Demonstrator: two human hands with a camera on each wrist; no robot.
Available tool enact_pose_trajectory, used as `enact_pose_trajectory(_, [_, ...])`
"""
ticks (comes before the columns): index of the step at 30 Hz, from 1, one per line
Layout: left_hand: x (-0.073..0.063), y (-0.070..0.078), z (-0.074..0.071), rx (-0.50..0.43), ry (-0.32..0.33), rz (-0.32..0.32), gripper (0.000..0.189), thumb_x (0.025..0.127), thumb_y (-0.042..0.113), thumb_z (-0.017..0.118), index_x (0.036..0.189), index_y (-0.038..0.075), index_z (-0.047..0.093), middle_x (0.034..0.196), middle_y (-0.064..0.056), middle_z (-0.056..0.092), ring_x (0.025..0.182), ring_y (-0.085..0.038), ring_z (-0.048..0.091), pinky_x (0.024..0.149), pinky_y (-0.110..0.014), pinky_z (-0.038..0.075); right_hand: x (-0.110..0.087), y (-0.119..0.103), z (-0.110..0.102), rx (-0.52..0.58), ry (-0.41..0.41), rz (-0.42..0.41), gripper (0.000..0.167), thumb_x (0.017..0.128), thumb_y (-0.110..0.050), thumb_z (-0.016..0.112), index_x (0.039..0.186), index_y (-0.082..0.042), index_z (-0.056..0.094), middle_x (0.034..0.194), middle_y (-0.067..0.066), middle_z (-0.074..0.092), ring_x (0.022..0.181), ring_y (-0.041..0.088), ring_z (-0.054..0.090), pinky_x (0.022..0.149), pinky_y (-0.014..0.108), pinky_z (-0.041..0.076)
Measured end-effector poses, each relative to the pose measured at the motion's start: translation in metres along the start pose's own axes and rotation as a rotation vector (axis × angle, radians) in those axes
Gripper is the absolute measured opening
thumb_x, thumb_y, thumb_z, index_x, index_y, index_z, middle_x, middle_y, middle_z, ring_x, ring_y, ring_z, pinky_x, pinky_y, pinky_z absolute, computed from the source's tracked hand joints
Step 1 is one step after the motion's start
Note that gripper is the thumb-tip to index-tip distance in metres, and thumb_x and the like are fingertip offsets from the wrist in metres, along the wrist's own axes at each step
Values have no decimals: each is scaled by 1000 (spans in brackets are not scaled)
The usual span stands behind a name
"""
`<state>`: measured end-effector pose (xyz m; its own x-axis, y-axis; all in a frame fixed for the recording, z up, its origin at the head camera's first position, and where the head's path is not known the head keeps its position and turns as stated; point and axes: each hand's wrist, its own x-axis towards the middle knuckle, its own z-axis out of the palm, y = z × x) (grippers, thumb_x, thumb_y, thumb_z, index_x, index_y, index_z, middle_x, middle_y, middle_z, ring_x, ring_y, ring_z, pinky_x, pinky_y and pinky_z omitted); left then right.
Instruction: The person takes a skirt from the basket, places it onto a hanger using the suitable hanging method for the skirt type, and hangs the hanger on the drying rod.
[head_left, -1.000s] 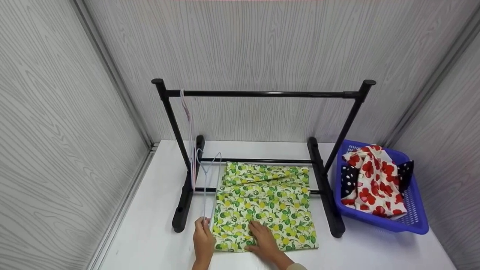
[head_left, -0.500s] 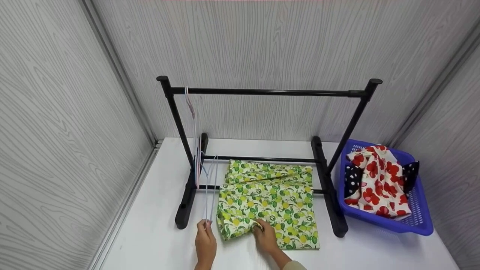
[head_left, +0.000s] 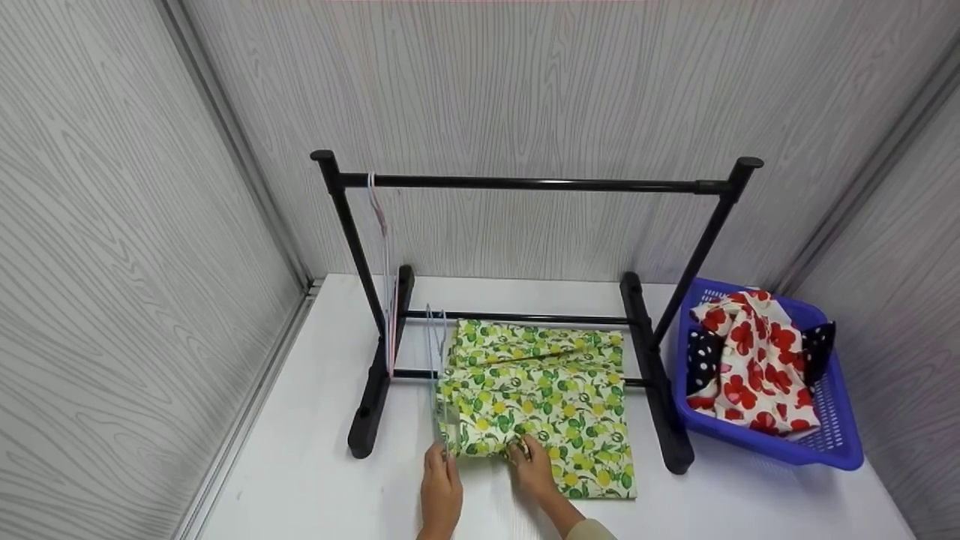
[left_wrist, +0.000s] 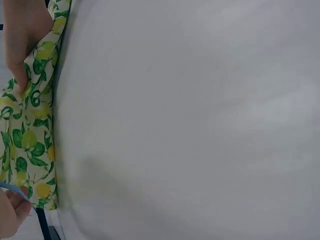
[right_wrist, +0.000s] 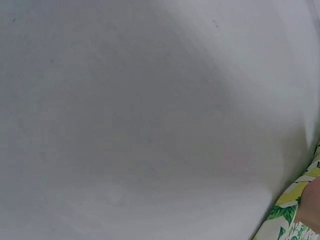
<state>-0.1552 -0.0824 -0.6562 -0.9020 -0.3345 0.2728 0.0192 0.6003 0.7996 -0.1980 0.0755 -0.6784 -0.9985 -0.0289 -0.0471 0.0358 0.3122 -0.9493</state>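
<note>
My left hand [head_left: 441, 487] pinches a thin light-blue clothes hanger [head_left: 433, 375], held on edge at the left side of the lemon-print cloth [head_left: 562, 420]. In the left wrist view a bit of the blue hanger [left_wrist: 12, 188] shows between the fingers, close to the fabric. My right hand [head_left: 534, 469] grips the near edge of the cloth and lifts its near left part off the table. Part of the hanger seems to lie at the cloth's left opening; how far in it reaches cannot be told. The right wrist view catches only a corner of the cloth [right_wrist: 282, 215].
A black garment rack [head_left: 525, 182] stands over the cloth, with several hangers [head_left: 390, 300] hung at its left end. To the right, a blue basket [head_left: 765, 448] holds a red-flowered white cloth [head_left: 750, 375] and a black dotted one [head_left: 703, 360]. White walls enclose the table.
My right hand has gone from lying flat on the cloth to gripping and raising its near edge. The left hand has moved right, bringing the hanger against the cloth's left side.
</note>
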Motion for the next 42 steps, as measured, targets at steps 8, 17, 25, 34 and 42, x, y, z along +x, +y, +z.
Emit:
enact_pose_trajectory(8, [1, 6, 8, -3, -33, 19, 19, 93, 6, 51, 109, -3, 50, 117, -22, 52, 97, -34, 60, 74, -42, 50, -2, 6, 5, -206, 11, -435, 8, 90, -8, 58, 84, -2, 59, 72, 9, 58, 67, 12, 51, 58, 26, 42])
enact_pose_trajectory(17, [0, 6, 7, -3, -102, -81, 17, 93, 8, 52, 107, 0, 50, 96, -13, 57, 88, -25, 60, 70, -39, 48, -19, -15, 23, -292, 126, -473, 17, 90, -9, 55, 104, -1, 62, 101, 13, 61, 92, 25, 57, 77, 44, 48])
enact_pose_trajectory(25, [0, 2, 8, 5, -63, 32, 6, 92, 4, 53, 98, 2, 53, 91, -10, 57, 84, -25, 59, 72, -37, 49, -31, -71, 36, 59, -206, -156, 27, 98, -16, 43, 106, 4, 59, 95, 16, 63, 77, 8, 56, 66, 21, 46])
enact_pose_trajectory(34, [-3, -2, 6, -116, -81, 114, 14, 89, -4, 49, 98, 0, 59, 93, -11, 60, 87, -26, 61, 73, -36, 52, -24, -65, 53, 46, -98, -124, 8, 93, -2, 46, 93, 4, 50, 74, 4, 49, 61, 2, 38, 54, 17, 35])
enact_pose_trajectory(42, [13, 12, 3, -255, 30, -210, 14, 92, 10, 54, 100, -1, 59, 78, -9, 62, 63, -12, 55, 58, -24, 45, -23, -53, 60, 16, -46, -160, 15, 100, -9, 36, 92, 0, 44, 67, -2, 43, 50, 0, 38, 44, 15, 35])
